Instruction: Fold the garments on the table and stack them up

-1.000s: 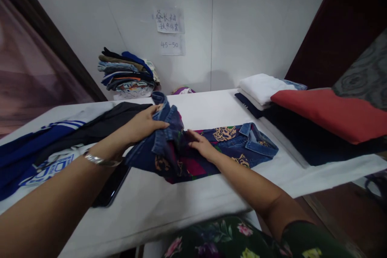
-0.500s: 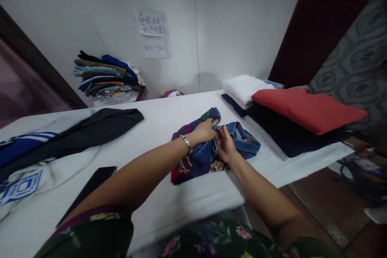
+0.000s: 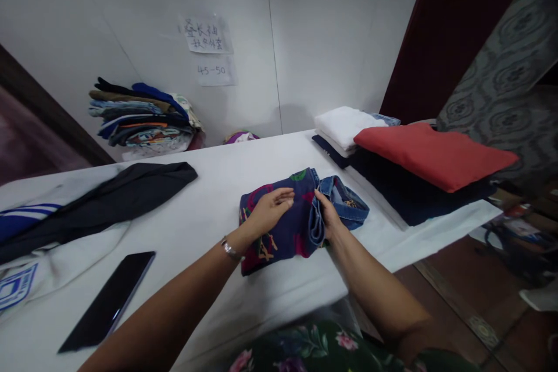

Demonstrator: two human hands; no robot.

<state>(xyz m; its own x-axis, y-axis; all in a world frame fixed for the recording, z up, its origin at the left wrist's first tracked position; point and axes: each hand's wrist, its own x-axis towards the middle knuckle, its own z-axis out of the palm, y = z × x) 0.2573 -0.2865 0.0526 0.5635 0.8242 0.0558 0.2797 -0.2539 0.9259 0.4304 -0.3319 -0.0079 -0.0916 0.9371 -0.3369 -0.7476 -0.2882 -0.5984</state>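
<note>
Patterned denim shirt (image 3: pixel 285 239) on counter (image 3: pixel 209 212), body doubled toward collar (image 3: pixel 354 213); folding looks nearly done, smoothing perhaps remains. Left hand (image 3: pixel 269 210) over it, grip loose, half curled, apparently empty; right hand (image 3: pixel 332 220) at folded edge, can't tell whether grip pinches

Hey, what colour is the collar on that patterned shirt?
The collar is denim blue, best seen in the head view.

Two hands (image 3: pixel 269 210) (image 3: pixel 331 222), one denim shirt (image 3: pixel 300 215), one phone (image 3: pixel 108 299), two paper signs (image 3: pixel 209 36) (image 3: pixel 215 71), seemingly at least three loose garments (image 3: pixel 131 189) (image 3: pixel 28 220) (image 3: pixel 81 253).
</note>
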